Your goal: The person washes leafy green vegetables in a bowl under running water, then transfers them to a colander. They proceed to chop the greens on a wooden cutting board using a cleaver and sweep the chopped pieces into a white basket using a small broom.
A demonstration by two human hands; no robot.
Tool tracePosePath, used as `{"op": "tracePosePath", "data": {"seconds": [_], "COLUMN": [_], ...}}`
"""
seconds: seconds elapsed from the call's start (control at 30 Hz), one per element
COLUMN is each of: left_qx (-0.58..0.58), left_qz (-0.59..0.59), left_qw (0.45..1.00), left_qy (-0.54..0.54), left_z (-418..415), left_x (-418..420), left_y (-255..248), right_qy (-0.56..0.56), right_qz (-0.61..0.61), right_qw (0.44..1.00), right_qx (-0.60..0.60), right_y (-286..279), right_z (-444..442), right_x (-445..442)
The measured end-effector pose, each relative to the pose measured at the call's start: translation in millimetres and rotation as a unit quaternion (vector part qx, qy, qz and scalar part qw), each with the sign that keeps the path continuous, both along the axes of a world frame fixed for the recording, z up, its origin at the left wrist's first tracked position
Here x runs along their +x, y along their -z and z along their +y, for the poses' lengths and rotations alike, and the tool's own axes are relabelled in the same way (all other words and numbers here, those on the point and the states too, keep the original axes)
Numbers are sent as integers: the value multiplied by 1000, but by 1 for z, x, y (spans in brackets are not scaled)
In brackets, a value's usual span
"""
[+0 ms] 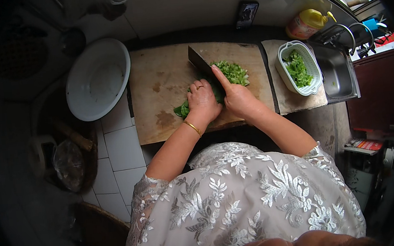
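On a wooden cutting board, my left hand presses down on green leafy vegetables, whose leaves stick out at its left side. My right hand grips a cleaver, the index finger stretched along the blade. The blade is tilted up to the left and stands close beside my left hand's fingers; its handle is hidden in my palm. A pile of chopped greens lies on the board just right of the blade.
A white enamel basin stands left of the board. To the right, a basket holding leafy greens sits beside a metal sink. Behind are a yellow bottle and a phone leaning on the wall.
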State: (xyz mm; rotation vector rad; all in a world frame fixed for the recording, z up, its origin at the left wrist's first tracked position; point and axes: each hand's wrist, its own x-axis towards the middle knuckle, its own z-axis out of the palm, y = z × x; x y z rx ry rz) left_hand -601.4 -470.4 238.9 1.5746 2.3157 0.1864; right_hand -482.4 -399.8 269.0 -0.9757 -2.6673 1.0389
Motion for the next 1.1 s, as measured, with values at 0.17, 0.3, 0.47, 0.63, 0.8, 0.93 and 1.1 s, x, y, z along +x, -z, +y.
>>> {"op": "tracePosePath", "data": {"seconds": [0.17, 0.3, 0.47, 0.63, 0.8, 0.93, 1.1], "left_qx": [-43, -55, -55, -17, -9, 2, 0], "left_qz": [9, 79, -5, -7, -30, -19, -28], "left_qw": [999, 995, 998, 999, 998, 999, 999], "left_qy": [-5, -28, -37, -33, -48, -45, -18], "left_z": [0, -8, -6, -6, -5, -3, -7], "left_x": [-4, 2, -2, -3, -5, -3, -5], "left_y": [-6, -22, -18, -7, -6, -2, -1], "right_qy": [23, 47, 89, 65, 26, 12, -3], "right_qz": [-3, -1, -35, 55, -1, -64, -58], "right_qw": [1000, 999, 994, 996, 999, 997, 998], "right_qx": [2, -6, -61, -12, -29, -32, -35], "right_y": [3, 8, -4, -40, -67, -59, -53], "right_z": [-3, 7, 5, -7, -16, -13, 1], "right_x": [-2, 10, 22, 35, 34, 27, 17]}}
